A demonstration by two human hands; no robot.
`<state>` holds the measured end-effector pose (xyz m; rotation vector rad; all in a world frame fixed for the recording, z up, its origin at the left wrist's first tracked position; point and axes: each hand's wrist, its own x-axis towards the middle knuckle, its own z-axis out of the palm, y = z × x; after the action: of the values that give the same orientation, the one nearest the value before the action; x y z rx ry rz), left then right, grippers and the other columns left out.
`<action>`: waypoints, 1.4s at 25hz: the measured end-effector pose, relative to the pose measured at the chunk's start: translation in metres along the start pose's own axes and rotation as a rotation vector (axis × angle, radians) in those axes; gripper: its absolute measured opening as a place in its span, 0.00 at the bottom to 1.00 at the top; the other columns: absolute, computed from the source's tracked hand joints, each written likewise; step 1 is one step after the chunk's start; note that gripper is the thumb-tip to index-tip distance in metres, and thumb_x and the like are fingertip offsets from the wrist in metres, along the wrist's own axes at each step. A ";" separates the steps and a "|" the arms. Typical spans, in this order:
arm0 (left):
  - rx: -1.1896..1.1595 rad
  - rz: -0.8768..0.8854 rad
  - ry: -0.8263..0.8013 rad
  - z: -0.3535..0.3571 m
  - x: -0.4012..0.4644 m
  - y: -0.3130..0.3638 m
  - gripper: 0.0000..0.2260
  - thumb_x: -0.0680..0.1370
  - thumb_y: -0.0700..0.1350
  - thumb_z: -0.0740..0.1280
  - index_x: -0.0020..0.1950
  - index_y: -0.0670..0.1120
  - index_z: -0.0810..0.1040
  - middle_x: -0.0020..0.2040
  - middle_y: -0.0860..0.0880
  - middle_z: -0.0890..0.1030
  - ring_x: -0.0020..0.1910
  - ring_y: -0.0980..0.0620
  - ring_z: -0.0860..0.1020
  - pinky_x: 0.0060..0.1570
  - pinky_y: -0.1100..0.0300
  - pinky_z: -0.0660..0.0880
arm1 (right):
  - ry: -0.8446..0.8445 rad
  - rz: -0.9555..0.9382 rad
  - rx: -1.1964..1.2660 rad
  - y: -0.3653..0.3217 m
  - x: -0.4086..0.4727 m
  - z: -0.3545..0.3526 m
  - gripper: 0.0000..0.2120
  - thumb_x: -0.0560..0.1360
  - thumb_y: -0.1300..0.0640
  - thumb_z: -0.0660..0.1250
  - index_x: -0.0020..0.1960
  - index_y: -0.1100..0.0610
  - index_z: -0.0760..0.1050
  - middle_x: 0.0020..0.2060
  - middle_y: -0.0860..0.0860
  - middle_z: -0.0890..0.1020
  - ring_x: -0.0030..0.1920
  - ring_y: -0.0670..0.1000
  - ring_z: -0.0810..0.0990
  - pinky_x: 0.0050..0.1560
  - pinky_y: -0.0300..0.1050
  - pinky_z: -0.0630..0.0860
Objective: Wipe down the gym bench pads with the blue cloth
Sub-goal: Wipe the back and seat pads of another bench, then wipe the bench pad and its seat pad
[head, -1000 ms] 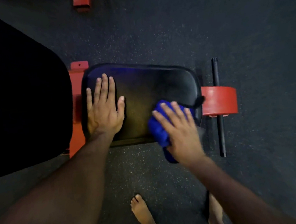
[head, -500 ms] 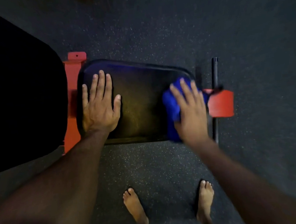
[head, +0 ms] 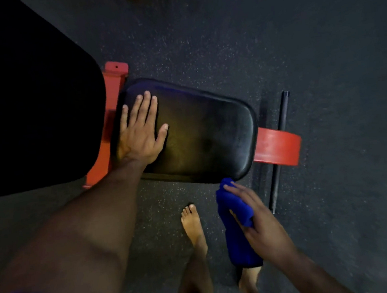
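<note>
The blue cloth [head: 237, 222] hung bunched and folded in the right hand [head: 260, 222], whose fingers were closed around it, just off the near corner of the seat pad [head: 200, 133] and seemingly clear of it, though blur made contact hard to judge. The pad looked black, glossy and dimpled. The left hand [head: 142, 130] lay flat and open on its far-left end. The risk: the dangling tail could brush the floor [head: 319, 37] and carry grit back, and the area under the left palm could go unwiped.

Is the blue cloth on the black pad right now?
No, the blue cloth hangs from the right hand, off the seat pad.
</note>
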<state>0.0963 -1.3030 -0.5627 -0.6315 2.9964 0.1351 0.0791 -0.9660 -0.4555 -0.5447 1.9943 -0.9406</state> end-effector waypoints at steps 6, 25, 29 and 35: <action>-0.212 -0.041 -0.456 -0.086 0.011 0.002 0.35 0.85 0.58 0.58 0.85 0.50 0.43 0.85 0.47 0.44 0.83 0.49 0.45 0.80 0.47 0.39 | 0.122 -0.061 -0.033 -0.080 -0.062 -0.057 0.25 0.80 0.63 0.63 0.74 0.45 0.68 0.64 0.44 0.69 0.64 0.38 0.71 0.66 0.31 0.66; -0.631 0.459 -0.392 -0.443 -0.088 0.307 0.13 0.77 0.58 0.74 0.54 0.53 0.78 0.54 0.51 0.82 0.56 0.52 0.79 0.63 0.47 0.73 | 0.248 -0.332 -0.045 -0.206 -0.258 -0.305 0.16 0.78 0.59 0.69 0.59 0.39 0.77 0.51 0.37 0.83 0.53 0.40 0.82 0.52 0.34 0.74; -0.647 0.476 -0.365 -0.470 -0.052 0.403 0.12 0.76 0.59 0.74 0.48 0.52 0.78 0.45 0.56 0.81 0.46 0.57 0.79 0.49 0.51 0.75 | 0.350 -0.297 0.093 -0.151 -0.285 -0.395 0.11 0.76 0.57 0.72 0.55 0.44 0.80 0.49 0.41 0.85 0.51 0.42 0.83 0.52 0.39 0.77; -0.741 0.428 -0.332 -0.495 -0.011 0.505 0.10 0.76 0.59 0.74 0.50 0.55 0.81 0.45 0.57 0.83 0.46 0.59 0.80 0.47 0.57 0.75 | 0.499 -0.198 0.276 -0.117 -0.290 -0.489 0.09 0.77 0.58 0.70 0.49 0.44 0.81 0.45 0.37 0.85 0.47 0.35 0.82 0.48 0.38 0.76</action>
<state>-0.1266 -0.8890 -0.0346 0.0320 2.6372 1.2643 -0.1659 -0.6438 -0.0398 -0.3797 2.2126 -1.5696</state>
